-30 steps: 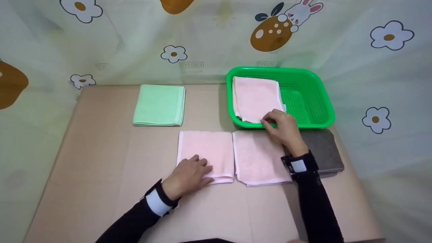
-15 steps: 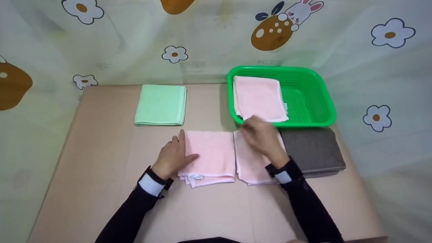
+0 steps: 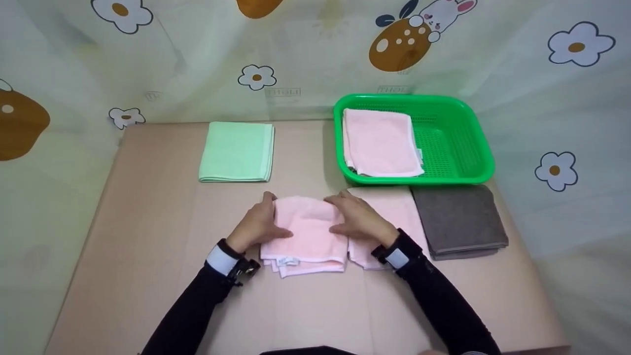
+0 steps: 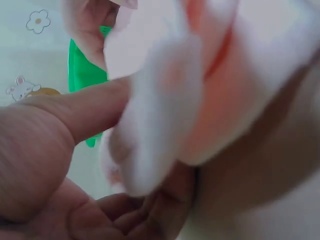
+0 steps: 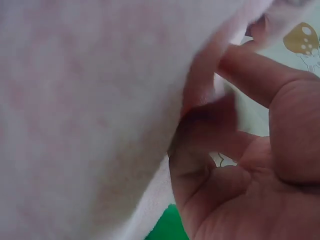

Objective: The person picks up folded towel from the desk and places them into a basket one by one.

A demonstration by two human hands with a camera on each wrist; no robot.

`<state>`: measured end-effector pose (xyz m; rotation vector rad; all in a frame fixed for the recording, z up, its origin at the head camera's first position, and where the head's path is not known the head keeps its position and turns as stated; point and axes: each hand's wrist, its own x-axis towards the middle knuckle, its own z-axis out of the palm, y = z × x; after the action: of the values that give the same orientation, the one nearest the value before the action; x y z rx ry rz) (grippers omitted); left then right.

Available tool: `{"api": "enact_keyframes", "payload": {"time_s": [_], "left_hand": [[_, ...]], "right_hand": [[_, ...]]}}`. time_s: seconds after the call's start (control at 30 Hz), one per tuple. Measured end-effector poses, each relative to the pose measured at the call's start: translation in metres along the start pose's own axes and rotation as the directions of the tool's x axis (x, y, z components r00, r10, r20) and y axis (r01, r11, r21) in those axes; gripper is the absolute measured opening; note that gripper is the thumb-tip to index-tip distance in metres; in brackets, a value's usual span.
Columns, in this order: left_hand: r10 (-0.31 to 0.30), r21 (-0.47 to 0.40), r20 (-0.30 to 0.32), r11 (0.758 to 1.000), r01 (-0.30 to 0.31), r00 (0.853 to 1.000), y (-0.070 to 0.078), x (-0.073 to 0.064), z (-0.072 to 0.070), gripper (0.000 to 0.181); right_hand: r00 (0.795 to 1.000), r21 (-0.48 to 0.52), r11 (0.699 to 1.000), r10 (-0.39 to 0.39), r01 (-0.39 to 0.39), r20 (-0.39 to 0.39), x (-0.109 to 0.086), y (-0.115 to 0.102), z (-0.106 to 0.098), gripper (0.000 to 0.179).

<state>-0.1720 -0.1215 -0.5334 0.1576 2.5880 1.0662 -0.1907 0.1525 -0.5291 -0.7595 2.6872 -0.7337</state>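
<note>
Right hand [image 3: 362, 217] is now farther left than a moment ago, at the pink towel [image 3: 310, 236] near the middle of the table [image 3: 148, 246]. Its thumb and fingers pinch that towel's right side; left hand [image 3: 254, 224] pinches the left side. Just right: second pink towel [image 3: 402, 212], then grey towel [image 3: 458, 222]. Far right: green basket [image 3: 453, 148] holding folded pink cloth [image 3: 379, 143]. Far left: mint towel [image 3: 236, 153].

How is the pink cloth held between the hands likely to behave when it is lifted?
The pink cloth will probably be floppy, since it bends in loose folds in the left wrist view. It may partly unfold if gripped by one layer only, as several layers show at its near edge. It seems unlikely to slip much, given its matte, soft-looking surface.
</note>
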Motion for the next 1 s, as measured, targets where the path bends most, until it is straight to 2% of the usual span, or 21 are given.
{"api": "enact_keyframes", "payload": {"time_s": [0.13,0.27,0.33,0.5,0.63,0.7,0.77,0.8,0.87,0.93,0.97,1.0], "left_hand": [[0.018,-0.028,0.038,0.999,-0.016,0.999,-0.003,0.001,-0.001,0.092],[0.045,-0.062,0.108,0.997,-0.039,0.993,-0.006,0.0,-0.005,0.065],[0.085,-0.098,0.133,0.993,-0.072,0.987,-0.008,0.0,-0.008,0.053],[0.211,-0.202,0.168,0.963,-0.176,0.963,-0.01,-0.001,-0.017,0.044],[0.262,-0.273,0.19,0.94,-0.205,0.946,-0.007,-0.005,-0.023,0.039],[0.285,-0.315,0.168,0.922,-0.223,0.944,-0.003,-0.006,-0.027,0.04],[0.3,-0.352,0.13,0.905,-0.238,0.945,0.002,-0.008,-0.031,0.042],[0.307,-0.371,0.105,0.895,-0.249,0.946,0.005,-0.01,-0.033,0.043],[0.319,-0.402,0.041,0.873,-0.277,0.947,0.012,-0.012,-0.036,0.045],[0.318,-0.427,-0.053,0.85,-0.309,0.947,0.02,-0.014,-0.038,0.047],[0.32,-0.436,-0.113,0.835,-0.337,0.941,0.024,-0.013,-0.038,0.048],[0.319,-0.442,-0.173,0.82,-0.363,0.932,0.028,-0.012,-0.038,0.049]], "right_hand": [[0.996,-0.039,0.998,-0.053,0.051,-0.07,0.0,0.002,0.0,0.036],[0.987,-0.063,0.994,-0.096,0.088,-0.126,-0.001,0.001,-0.001,0.023],[0.983,-0.059,0.993,-0.108,0.1,-0.151,-0.001,0.0,-0.002,0.022],[0.971,0.003,0.991,-0.128,0.131,-0.202,-0.002,0.002,-0.008,0.027],[0.956,0.133,0.969,-0.171,0.207,-0.238,-0.003,0.003,-0.015,0.035],[0.942,0.232,0.939,-0.187,0.255,-0.277,-0.004,0.002,-0.019,0.042],[0.925,0.336,0.894,-0.181,0.297,-0.334,-0.005,-0.001,-0.023,0.051],[0.915,0.404,0.856,-0.172,0.322,-0.365,-0.006,-0.002,-0.025,0.055],[0.893,0.533,0.76,-0.139,0.373,-0.427,-0.005,-0.007,-0.03,0.063],[0.869,0.62,0.662,-0.099,0.421,-0.485,-0.003,-0.012,-0.037,0.071],[0.856,0.651,0.615,-0.078,0.445,-0.512,-0.002,-0.015,-0.04,0.074],[0.841,0.664,0.585,-0.058,0.466,-0.538,0.0,-0.017,-0.044,0.076]]}}
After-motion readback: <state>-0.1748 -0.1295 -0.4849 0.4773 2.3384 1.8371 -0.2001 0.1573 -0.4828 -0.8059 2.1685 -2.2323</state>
